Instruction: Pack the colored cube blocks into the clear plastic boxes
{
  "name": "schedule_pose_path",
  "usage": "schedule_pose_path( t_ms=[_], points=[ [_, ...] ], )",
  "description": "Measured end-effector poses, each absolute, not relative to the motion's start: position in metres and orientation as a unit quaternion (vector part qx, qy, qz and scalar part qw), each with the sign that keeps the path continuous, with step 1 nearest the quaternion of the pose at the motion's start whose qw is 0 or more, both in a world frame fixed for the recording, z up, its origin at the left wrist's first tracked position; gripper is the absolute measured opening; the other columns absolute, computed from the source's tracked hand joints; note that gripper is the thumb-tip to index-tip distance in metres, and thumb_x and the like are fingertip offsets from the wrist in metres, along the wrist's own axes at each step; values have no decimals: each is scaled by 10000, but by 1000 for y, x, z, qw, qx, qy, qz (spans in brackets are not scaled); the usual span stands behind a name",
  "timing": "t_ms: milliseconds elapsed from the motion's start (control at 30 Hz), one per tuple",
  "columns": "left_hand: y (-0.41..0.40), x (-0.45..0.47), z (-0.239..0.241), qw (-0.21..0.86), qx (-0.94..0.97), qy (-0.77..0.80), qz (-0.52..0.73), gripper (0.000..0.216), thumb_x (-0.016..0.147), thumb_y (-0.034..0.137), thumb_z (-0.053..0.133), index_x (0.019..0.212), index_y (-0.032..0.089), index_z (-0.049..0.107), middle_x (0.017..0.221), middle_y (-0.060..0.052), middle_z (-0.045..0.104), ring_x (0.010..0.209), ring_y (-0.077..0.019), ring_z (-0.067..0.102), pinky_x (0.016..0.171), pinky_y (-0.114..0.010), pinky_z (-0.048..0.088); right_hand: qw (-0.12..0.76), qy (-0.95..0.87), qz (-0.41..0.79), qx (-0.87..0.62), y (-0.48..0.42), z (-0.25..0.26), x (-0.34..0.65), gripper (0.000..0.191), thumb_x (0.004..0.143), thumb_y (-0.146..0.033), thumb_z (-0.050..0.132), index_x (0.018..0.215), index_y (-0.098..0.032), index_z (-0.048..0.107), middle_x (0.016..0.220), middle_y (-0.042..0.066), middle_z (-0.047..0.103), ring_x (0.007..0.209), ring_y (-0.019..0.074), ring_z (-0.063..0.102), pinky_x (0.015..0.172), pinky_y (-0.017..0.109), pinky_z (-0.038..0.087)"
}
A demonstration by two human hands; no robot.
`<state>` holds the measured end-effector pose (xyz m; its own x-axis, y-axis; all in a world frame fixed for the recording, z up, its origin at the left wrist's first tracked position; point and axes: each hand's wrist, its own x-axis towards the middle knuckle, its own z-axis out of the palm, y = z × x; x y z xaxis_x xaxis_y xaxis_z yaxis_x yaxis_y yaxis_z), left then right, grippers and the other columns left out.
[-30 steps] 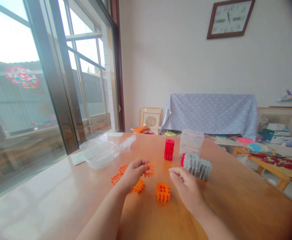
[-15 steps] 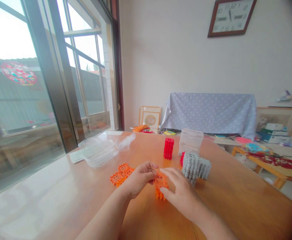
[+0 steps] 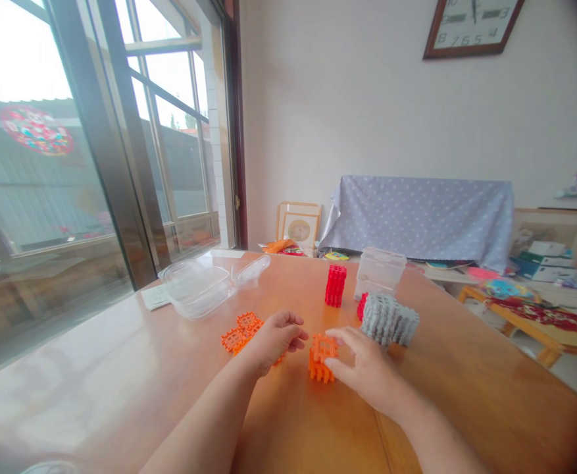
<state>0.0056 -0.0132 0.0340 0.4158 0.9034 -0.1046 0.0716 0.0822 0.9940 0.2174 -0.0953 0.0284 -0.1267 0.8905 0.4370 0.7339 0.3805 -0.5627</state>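
The right hand [image 3: 367, 372] grips the orange block stack [image 3: 320, 359] with the index finger across its top and the thumb against its near side. The stack rests on the wooden table [image 3: 120, 382], between the 2 hands. The left hand [image 3: 272, 339] lies just beside the stack, fingers curled; whether it pinches a piece cannot be told. Loose orange pieces [image 3: 241, 328] lie to its left — a red stack [image 3: 335, 285] and a grey stack [image 3: 389, 319] stand beyond.

Place: a home living room
Evidence: wall clock [image 3: 473, 25]; cloth-draped furniture [image 3: 419, 214]; framed pictures [image 3: 299, 227] on the floor; large window [image 3: 91, 145]; wooden surface [image 3: 120, 368]
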Motion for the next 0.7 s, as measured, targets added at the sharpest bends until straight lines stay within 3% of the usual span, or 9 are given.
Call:
schedule_pose_path(
  t_ms=[167, 367, 567, 700],
  points=[
    [-12, 5, 30, 588, 608, 438, 306, 240, 762, 185, 586, 1001, 172, 568, 905, -71, 732, 677, -136, 671, 592, -231, 468, 336, -753, 119, -554, -95, 26, 215, 356, 783, -258, 676, 1138, -247, 661, 1131, 56, 673, 1068, 242, 601, 964, 376, 451],
    [-13, 6, 26, 587, 624, 436, 277, 269, 732, 171, 615, 997, 166, 565, 848, -50, 718, 663, -140, 673, 589, -231, 495, 308, -765, 135, -549, -92, 27, 214, 213, 785, -250, 674, 996, -242, 698, 1042, 47, 679, 1012, 236, 589, 929, 354, 437],
    [-12, 4, 21, 579, 647, 434, 242, 262, 734, 204, 627, 988, 178, 569, 683, -6, 675, 659, -176, 697, 599, -257, 525, 324, -763, 145, -540, -95, 31, 213, 204, 797, -257, 656, 999, -243, 686, 1105, 47, 654, 1055, 227, 574, 953, 340, 420],
    [-16, 3, 25, 573, 661, 426, 231, 262, 750, 217, 620, 1002, 179, 557, 724, -21, 695, 698, -200, 719, 613, -274, 539, 358, -725, 158, -568, -93, 27, 222, 178, 797, -256, 615, 972, -227, 635, 1029, 40, 652, 985, 209, 597, 884, 327, 448]
  ],
)
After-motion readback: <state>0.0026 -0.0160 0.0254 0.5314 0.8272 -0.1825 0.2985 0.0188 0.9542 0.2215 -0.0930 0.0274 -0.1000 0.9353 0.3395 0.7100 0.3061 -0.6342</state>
